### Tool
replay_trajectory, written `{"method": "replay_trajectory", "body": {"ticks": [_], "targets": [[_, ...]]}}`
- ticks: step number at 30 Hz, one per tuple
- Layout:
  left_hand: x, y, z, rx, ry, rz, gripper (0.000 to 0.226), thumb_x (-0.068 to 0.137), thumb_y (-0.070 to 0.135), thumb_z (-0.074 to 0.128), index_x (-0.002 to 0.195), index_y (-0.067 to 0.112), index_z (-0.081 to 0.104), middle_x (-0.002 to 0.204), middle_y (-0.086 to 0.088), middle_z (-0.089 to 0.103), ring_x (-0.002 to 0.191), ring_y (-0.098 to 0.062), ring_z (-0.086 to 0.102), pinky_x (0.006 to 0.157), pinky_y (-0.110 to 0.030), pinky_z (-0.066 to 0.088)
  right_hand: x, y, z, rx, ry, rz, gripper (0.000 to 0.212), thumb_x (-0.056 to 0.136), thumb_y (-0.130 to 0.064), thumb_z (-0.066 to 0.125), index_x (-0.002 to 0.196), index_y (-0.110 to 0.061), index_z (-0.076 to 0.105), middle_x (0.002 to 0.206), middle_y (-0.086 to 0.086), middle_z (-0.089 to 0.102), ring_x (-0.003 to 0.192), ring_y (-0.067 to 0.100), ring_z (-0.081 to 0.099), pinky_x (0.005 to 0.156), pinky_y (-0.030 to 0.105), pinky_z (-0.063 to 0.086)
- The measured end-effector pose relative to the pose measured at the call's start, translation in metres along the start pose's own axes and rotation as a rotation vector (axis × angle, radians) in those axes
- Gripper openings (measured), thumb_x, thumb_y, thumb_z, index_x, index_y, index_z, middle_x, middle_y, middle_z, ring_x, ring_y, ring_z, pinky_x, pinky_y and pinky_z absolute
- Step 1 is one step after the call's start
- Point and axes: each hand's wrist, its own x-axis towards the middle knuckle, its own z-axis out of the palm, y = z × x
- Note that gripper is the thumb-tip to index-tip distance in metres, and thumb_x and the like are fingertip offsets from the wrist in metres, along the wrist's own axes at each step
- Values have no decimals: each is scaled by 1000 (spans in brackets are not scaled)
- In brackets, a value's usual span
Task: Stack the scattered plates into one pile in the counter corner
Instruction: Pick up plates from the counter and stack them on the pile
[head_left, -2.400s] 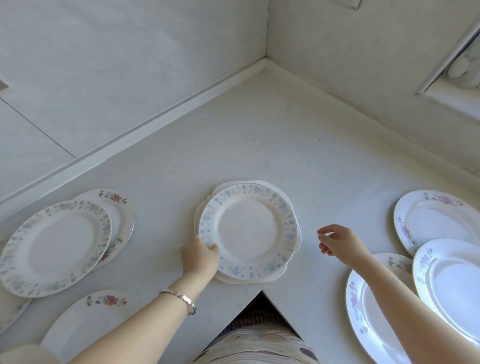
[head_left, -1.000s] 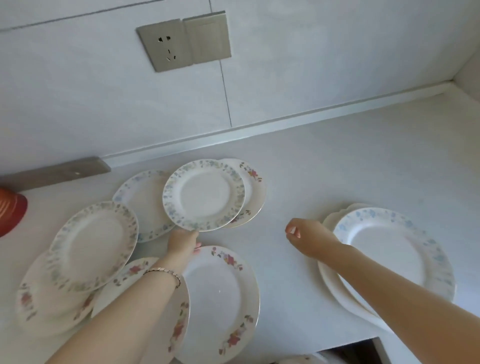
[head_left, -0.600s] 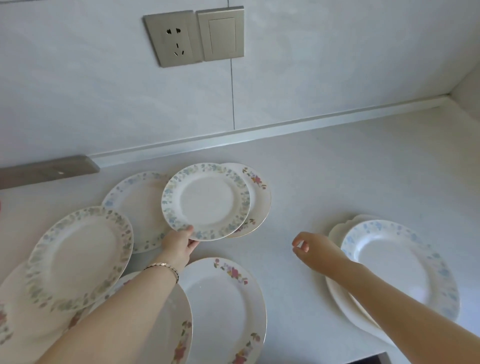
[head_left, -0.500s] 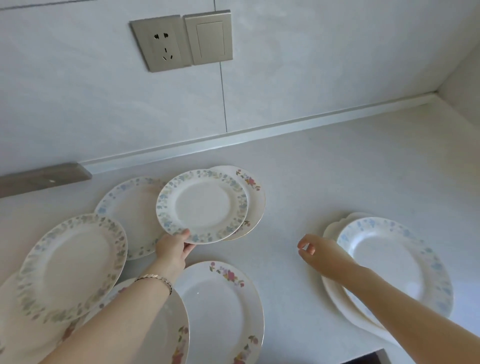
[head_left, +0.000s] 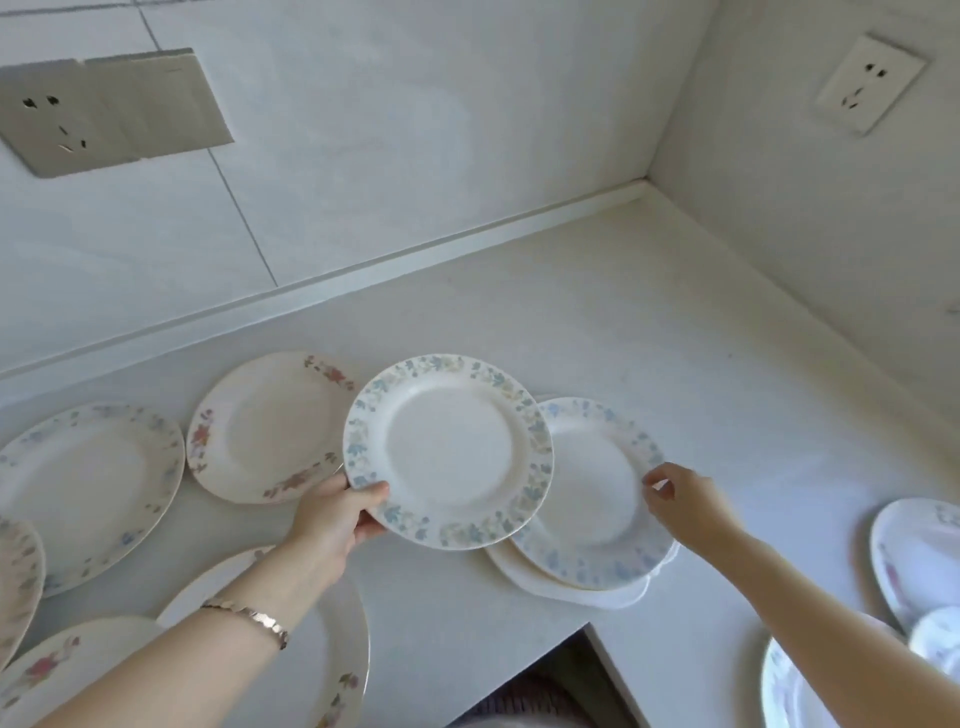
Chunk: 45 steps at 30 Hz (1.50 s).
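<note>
Left hand (head_left: 332, 519) grips the near-left rim of a plate (head_left: 447, 451) with a blue-green leaf border, thumb on top and fingers beneath; the plate is lifted off the tabletop (head_left: 649, 332) and overlaps the left part of the pile (head_left: 592, 509); the pile lies at the inner bend of the tabletop's front edge, short of the wall corner, its top plate bordered in pale blue flowers and resting on a white plate with a wavy rim; right hand (head_left: 680, 499) is at the pile's right rim, fingers (head_left: 655, 486) loosely curled and part open; whether they touch the rim cannot be told; it grips nothing clearly. A bracelet (head_left: 249, 619) circles the left wrist. Left of the lifted plate lies a red-flowered plate (head_left: 270, 431), its right edge hidden under the lifted one; further left a pale-bordered plate (head_left: 88, 493); more plates lie at the lower left (head_left: 332, 670) and at the right edge (head_left: 919, 556). A grey socket (head_left: 109, 109) is set in the left wall; a white socket (head_left: 870, 83) in the right wall.
</note>
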Motion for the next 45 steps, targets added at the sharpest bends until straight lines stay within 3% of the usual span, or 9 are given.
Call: {"method": "replay_trajectory", "body": {"ticks": [7,18,21,27,31,35,40,43,45], "targets": [[-11,-35,86,112,-174,-124,21,85,-13,52,80,6,60,79,-12,64,70,-24,61,40,-23,55,-8,64,-14,116,35,96,7,89,-17,50,89,-22,56,78,8,68,78,30,66,71,36,54],[-6,-63,123,205,-130,-118,18,84,-10,56,80,7,61,80,-11,65,70,-23,62,51,-27,58,-1,94,-13,170,16,99,7,90,-18,50,90,-22,56,79,4,66,80,27,66,72,34,53],[3,-68,117,402,-32,-37,12,82,-3,61,78,9,63,86,-15,67,76,-29,66,73,-43,59,3,97,-14,167,4,97,9,90,-18,50,93,-20,58,79,3,65,80,27,66,73,35,54],[5,-61,111,890,-142,18,15,84,24,62,79,10,62,66,-6,66,45,-15,61,49,-27,57,5,98,-13,155,-22,101,18,91,-18,48,104,-15,60,81,2,64,81,26,67,72,34,54],[5,-54,115,1245,-117,150,32,83,37,58,94,7,63,79,-10,69,66,-28,66,61,-33,55,4,97,-9,129,-44,99,22,92,-19,47,110,-13,60,85,2,65,79,24,67,68,32,54],[3,-60,131,859,28,176,35,85,26,59,108,4,45,115,-14,58,95,-27,57,77,-29,45,4,96,-8,97,-55,94,25,94,-20,47,114,-13,58,101,8,70,78,22,67,60,26,51],[2,-75,146,445,26,34,66,88,28,54,144,10,24,145,-10,41,131,-29,43,110,-46,37,5,93,-10,81,-58,88,26,94,-20,47,117,-13,58,104,9,70,79,24,68,69,33,56],[5,-71,145,491,41,-14,62,87,22,55,140,8,27,137,-10,47,122,-29,51,99,-42,47,7,83,-15,74,-53,54,27,94,-19,45,118,-12,57,98,7,68,71,21,65,62,31,54],[8,-60,140,584,0,-27,39,89,17,51,125,3,43,114,-11,56,100,-27,57,67,-29,49,8,66,-21,63,-15,11,28,94,-18,44,118,-14,57,87,2,64,64,20,59,58,29,50]]}}
